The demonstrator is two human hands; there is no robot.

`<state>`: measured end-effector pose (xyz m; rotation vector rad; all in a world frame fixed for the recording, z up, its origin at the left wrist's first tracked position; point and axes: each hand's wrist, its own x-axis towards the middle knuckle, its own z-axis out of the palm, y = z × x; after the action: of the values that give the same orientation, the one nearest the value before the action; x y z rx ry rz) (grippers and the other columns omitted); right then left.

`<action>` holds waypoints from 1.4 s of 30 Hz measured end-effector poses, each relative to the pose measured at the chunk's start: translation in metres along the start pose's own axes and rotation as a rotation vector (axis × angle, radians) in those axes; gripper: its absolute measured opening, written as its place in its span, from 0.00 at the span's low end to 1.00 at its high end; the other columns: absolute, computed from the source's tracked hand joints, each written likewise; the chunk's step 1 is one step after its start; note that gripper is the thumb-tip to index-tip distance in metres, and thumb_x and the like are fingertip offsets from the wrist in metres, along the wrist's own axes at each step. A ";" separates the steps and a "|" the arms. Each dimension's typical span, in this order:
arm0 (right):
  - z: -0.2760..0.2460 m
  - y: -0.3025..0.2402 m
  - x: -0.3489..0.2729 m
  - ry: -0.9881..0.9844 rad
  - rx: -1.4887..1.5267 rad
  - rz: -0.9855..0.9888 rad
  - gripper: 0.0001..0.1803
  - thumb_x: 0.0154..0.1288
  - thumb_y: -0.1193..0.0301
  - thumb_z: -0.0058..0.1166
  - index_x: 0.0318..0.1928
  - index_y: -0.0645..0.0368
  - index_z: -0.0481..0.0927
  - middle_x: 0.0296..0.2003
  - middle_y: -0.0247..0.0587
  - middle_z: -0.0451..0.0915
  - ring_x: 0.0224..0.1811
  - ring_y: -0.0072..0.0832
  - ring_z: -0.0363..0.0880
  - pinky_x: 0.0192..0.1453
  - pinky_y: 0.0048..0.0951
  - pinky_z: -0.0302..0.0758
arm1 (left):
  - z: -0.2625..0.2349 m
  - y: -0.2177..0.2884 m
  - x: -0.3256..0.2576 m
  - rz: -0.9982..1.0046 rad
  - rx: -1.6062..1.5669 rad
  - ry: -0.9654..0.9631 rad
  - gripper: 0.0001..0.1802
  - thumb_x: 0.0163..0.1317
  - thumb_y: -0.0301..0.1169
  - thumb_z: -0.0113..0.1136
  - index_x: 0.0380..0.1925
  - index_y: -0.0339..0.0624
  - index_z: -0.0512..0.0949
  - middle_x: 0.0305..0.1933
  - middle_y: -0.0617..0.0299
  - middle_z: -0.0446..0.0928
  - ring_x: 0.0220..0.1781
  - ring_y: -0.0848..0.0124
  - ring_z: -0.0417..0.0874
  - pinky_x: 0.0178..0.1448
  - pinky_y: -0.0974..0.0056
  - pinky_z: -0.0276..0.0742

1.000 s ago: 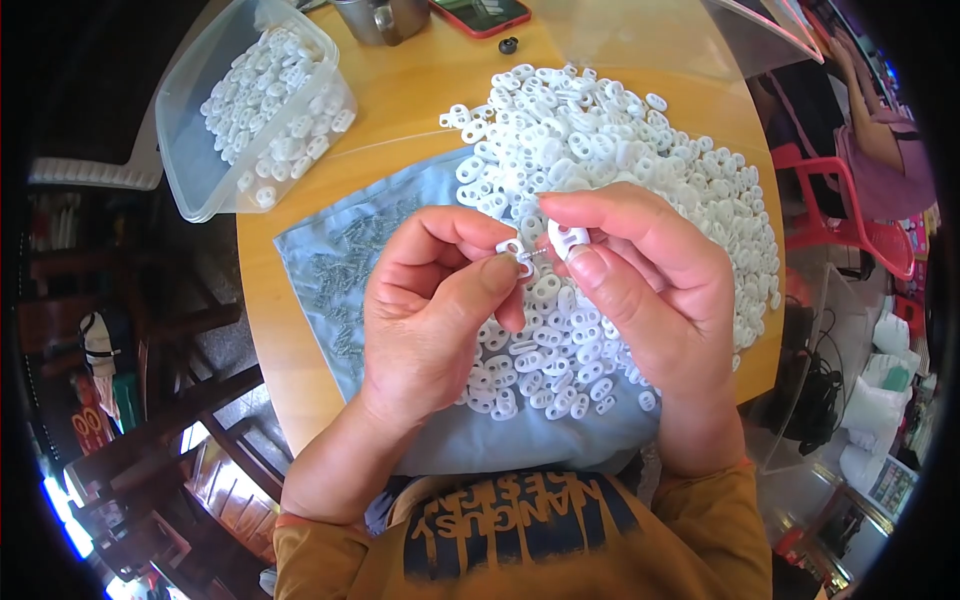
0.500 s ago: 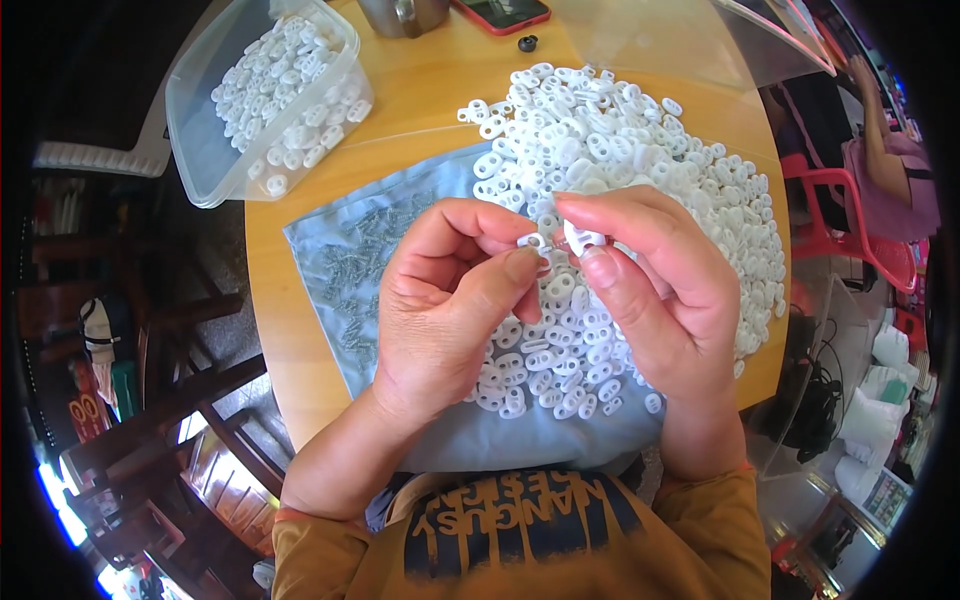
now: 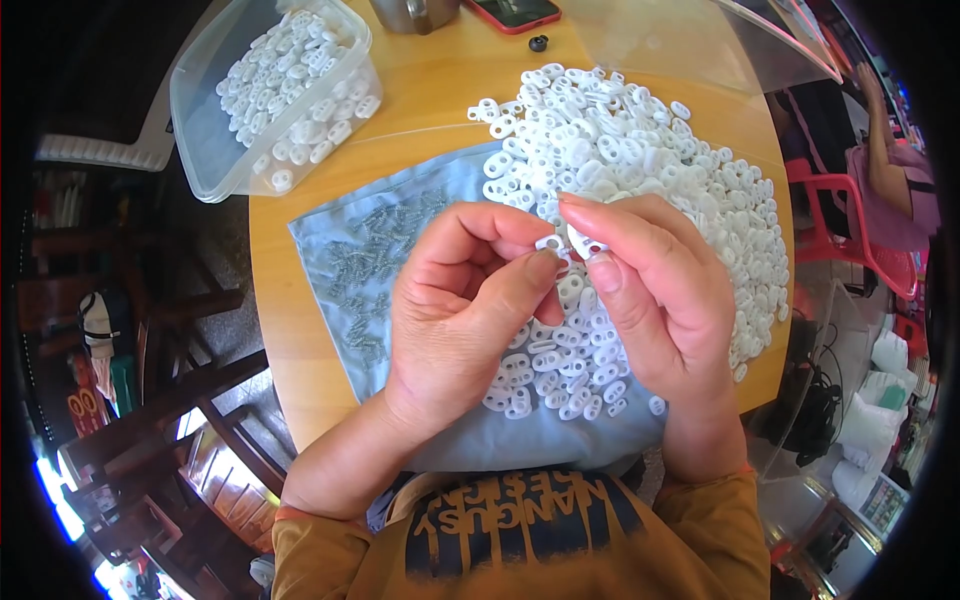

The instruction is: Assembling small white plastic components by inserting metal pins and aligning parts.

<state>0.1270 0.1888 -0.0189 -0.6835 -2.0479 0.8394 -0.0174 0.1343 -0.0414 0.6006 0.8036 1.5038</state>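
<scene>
Between thumb and forefinger, my left hand (image 3: 465,300) pinches a small white two-hole cord lock piece (image 3: 550,243). My right hand (image 3: 665,290) grips another white cord lock piece (image 3: 583,243) the same way. The two pieces meet or nearly meet at the fingertips, and fingers partly cover both. Beneath and beyond my hands spreads a large heap of similar white oval pieces (image 3: 620,150). Many small metal springs (image 3: 375,255) lie scattered on a grey-blue cloth (image 3: 325,225) to the left of my left hand.
A clear plastic tub (image 3: 215,165) of white pieces stands at the far left of the wooden table (image 3: 420,90). Along the far edge are a metal cup (image 3: 415,12), a red-cased phone (image 3: 515,12) and a small black knob (image 3: 538,43). Another person sits by a red chair (image 3: 850,235) at right.
The white pieces in my fingers have come closer together. My left hand has shifted slightly right, while the right piece has tilted. The view has shifted a little.
</scene>
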 end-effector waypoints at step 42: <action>-0.003 -0.001 -0.004 0.007 0.302 0.150 0.16 0.58 0.78 0.51 0.49 0.65 0.72 0.36 0.42 0.78 0.33 0.26 0.78 0.37 0.23 0.74 | 0.003 0.000 -0.006 0.045 -0.029 -0.136 0.23 0.58 0.20 0.54 0.55 0.32 0.66 0.49 0.51 0.75 0.49 0.67 0.77 0.55 0.63 0.72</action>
<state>0.1314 0.1862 -0.0188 -0.6731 -1.8267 1.2012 -0.0144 0.1292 -0.0388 0.6950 0.6663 1.4960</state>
